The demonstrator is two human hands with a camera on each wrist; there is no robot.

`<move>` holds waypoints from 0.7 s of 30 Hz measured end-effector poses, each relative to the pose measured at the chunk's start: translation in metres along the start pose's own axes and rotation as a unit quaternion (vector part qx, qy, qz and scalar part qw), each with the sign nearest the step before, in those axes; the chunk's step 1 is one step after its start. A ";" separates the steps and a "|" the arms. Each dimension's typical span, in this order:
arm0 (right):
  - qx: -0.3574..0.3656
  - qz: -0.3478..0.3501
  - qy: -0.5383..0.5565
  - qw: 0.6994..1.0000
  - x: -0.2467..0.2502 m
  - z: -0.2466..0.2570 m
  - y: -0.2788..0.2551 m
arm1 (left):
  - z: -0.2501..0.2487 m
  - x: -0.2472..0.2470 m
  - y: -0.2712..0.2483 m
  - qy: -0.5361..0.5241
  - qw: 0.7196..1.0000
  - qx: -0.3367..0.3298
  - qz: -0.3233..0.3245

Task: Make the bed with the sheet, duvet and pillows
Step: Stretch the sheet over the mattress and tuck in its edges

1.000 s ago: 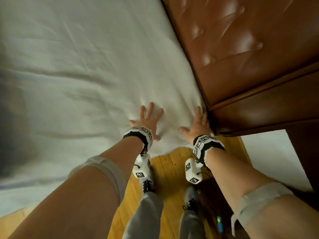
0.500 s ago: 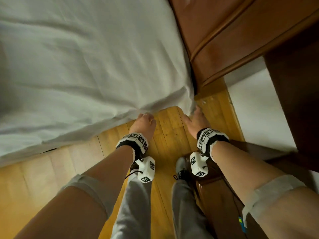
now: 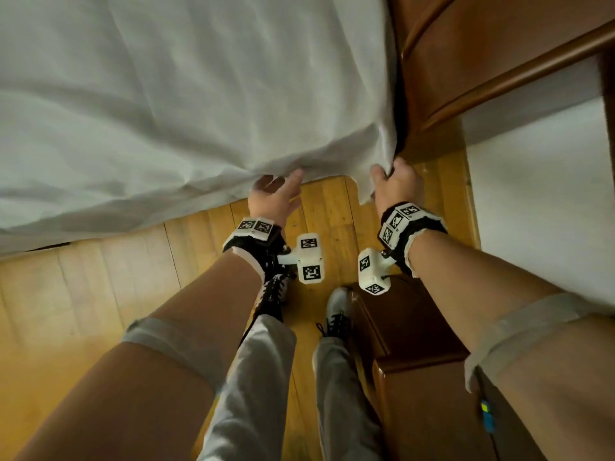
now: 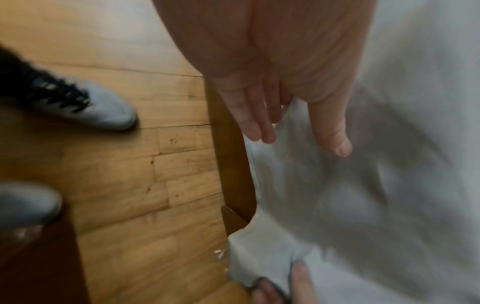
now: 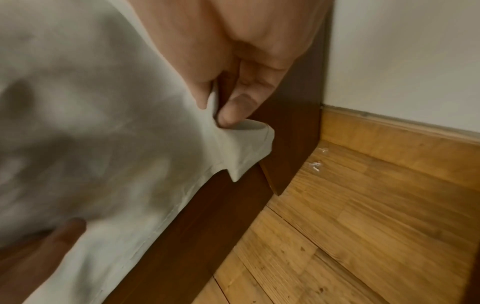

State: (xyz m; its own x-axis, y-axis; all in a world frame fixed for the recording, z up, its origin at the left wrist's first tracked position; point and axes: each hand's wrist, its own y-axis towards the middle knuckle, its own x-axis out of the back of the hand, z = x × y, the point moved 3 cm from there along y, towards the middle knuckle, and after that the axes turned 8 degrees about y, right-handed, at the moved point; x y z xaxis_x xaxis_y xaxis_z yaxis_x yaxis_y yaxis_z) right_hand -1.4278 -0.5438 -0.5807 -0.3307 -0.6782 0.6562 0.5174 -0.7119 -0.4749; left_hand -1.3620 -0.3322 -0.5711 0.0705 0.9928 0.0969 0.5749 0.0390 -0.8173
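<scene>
The right hand pinches the corner of the white sheet between thumb and curled fingers; the right wrist view shows the thumb pressing the hem against the fingers, with a small flap of cloth sticking out below the grip. The left hand is at the sheet's hanging edge just beside it, palm turned toward the cloth. In the left wrist view its fingers lie fairly straight and loose against the fabric, the thumb on the outer face; whether they actually hold the hem cannot be told.

The sheet covers the bed and drapes over its side, wrinkled near the corner where the hands are. That corner sits just beside the dark brown headboard and above the dark wooden bed frame. The person stands on a light wooden floor in laced shoes, close to a brown bedside cabinet. A pale wall with a wooden skirting board lies beyond the headboard.
</scene>
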 end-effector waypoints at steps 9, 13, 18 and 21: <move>0.006 0.038 -0.096 0.995 -0.041 -0.017 0.023 | -0.005 0.007 0.030 0.085 0.988 -0.095 -0.083; -0.005 0.038 -0.100 0.994 -0.051 -0.008 0.029 | 0.002 0.007 0.037 0.114 0.990 -0.073 -0.041; -0.136 0.039 0.108 0.984 -0.072 -0.014 0.029 | 0.018 0.000 0.046 -0.041 0.996 0.038 0.069; -0.209 0.086 0.309 0.924 -0.087 -0.024 0.020 | 0.028 -0.003 0.050 -0.210 0.966 0.123 0.088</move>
State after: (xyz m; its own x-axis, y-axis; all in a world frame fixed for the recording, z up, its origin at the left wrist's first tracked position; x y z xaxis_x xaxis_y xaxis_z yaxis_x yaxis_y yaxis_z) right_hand -1.4074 -0.5036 -0.6608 -0.7269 -0.6699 0.1510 0.2962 -0.5043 -0.8111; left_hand -1.3563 -0.3299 -0.6285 -0.2172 0.9429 -0.2525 0.3687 -0.1603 -0.9156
